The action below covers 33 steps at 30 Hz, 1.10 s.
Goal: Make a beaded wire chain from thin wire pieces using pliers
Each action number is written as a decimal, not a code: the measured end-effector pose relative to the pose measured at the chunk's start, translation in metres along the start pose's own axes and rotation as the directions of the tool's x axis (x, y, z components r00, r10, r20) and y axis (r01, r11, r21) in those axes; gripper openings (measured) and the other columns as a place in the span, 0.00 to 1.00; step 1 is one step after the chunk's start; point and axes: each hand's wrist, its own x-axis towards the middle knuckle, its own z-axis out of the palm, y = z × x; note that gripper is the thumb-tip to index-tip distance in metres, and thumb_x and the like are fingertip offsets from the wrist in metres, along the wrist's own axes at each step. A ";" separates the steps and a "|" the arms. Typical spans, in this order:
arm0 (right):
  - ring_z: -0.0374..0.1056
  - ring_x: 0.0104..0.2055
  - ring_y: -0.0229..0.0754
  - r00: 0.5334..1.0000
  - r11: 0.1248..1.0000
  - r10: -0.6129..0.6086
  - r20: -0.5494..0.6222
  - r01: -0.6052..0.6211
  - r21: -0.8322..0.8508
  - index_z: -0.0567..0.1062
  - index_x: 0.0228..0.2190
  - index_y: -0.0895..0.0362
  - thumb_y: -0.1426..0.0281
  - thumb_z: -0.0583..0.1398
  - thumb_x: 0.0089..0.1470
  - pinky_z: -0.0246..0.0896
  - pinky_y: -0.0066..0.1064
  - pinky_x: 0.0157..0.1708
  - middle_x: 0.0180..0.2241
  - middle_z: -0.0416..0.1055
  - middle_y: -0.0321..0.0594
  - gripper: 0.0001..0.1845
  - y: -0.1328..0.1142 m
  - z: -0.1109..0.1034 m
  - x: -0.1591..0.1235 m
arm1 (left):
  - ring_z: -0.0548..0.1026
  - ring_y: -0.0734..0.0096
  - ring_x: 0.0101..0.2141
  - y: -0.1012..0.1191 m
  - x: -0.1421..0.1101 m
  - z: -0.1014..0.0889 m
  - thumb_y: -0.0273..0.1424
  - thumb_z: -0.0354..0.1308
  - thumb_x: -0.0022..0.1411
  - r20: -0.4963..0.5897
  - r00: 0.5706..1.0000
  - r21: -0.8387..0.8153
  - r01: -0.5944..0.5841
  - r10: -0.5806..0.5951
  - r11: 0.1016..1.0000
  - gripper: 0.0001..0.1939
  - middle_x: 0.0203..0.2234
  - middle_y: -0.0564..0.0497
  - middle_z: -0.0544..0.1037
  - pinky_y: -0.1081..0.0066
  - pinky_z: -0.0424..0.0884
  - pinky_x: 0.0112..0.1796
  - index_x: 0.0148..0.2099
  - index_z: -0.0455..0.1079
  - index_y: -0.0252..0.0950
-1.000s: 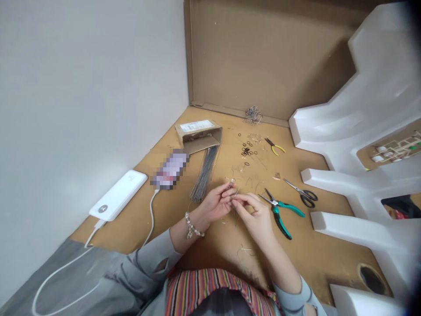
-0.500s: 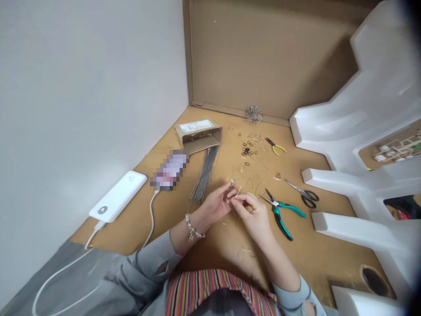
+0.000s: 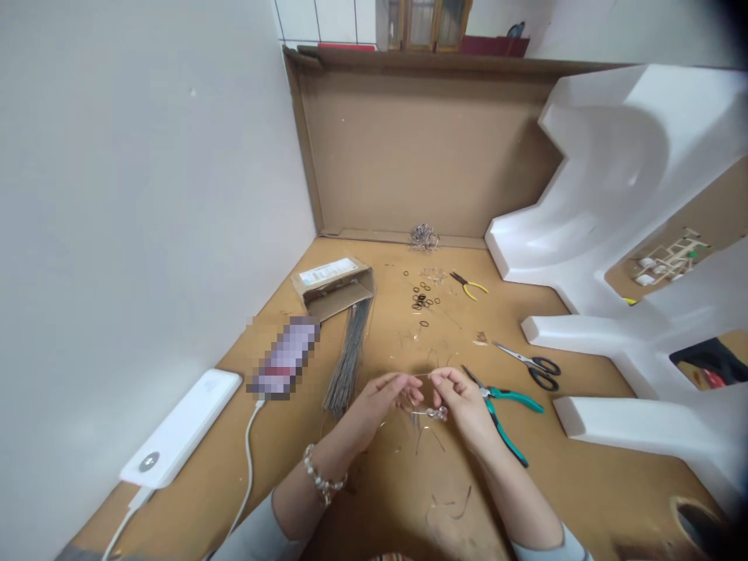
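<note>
My left hand [image 3: 389, 397], with a bead bracelet [image 3: 325, 475] at the wrist, pinches one end of a thin wire [image 3: 421, 376]. The fingers of my right hand [image 3: 461, 399] are closed on its other end, a short way off. Small clear beads [image 3: 437, 413] on a pale strand show just below, between the hands; how they join the wire I cannot make out. Green-handled pliers [image 3: 506, 396] lie open beside my right hand. A bundle of straight grey wires [image 3: 349, 362] lies left of my hands, its far end at an open cardboard box [image 3: 339, 287].
Black rings [image 3: 421, 300], yellow-handled pliers [image 3: 469, 286] and a wire tangle [image 3: 424, 237] lie farther back. Scissors [image 3: 531, 365] rest at right, near white foam [image 3: 608, 421]. A power bank [image 3: 181, 428] and a blurred-out phone [image 3: 286, 358] with cables are at left. Wire scraps lie in front.
The camera has tilted up, so the table appears lower. My hands have drawn slightly apart with wire between them. The clear beads, earlier by my left fingertips, now show nearer my right hand.
</note>
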 end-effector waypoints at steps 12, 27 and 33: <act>0.57 0.19 0.32 0.981 0.937 0.099 0.165 -0.148 0.318 0.74 0.26 0.58 0.58 0.64 0.45 0.54 0.27 0.26 0.13 0.61 0.29 0.15 -0.003 0.006 -0.005 | 0.68 0.74 0.19 -0.003 0.001 0.006 0.35 0.53 0.60 0.054 0.998 -0.166 -0.007 0.016 0.986 0.10 0.12 0.57 0.65 0.73 0.64 0.28 0.33 0.68 0.32; 0.53 0.18 0.30 0.936 0.873 0.167 0.309 -0.286 0.395 0.73 0.25 0.59 0.63 0.64 0.47 0.50 0.26 0.25 0.14 0.61 0.29 0.12 -0.006 0.005 -0.006 | 0.58 0.81 0.18 -0.006 -0.002 0.012 0.29 0.50 0.63 0.095 0.992 -0.646 0.126 -0.084 0.753 0.14 0.11 0.60 0.50 0.72 0.64 0.32 0.27 0.69 0.29; 0.51 0.17 0.30 0.919 0.809 0.091 0.384 -0.294 0.509 0.73 0.25 0.60 0.67 0.62 0.50 0.44 0.26 0.22 0.13 0.55 0.29 0.08 -0.005 0.006 -0.007 | 0.50 0.83 0.15 -0.002 -0.003 0.010 0.28 0.51 0.63 0.098 0.994 -0.652 0.096 -0.042 0.752 0.12 0.10 0.61 0.48 0.77 0.56 0.24 0.28 0.69 0.28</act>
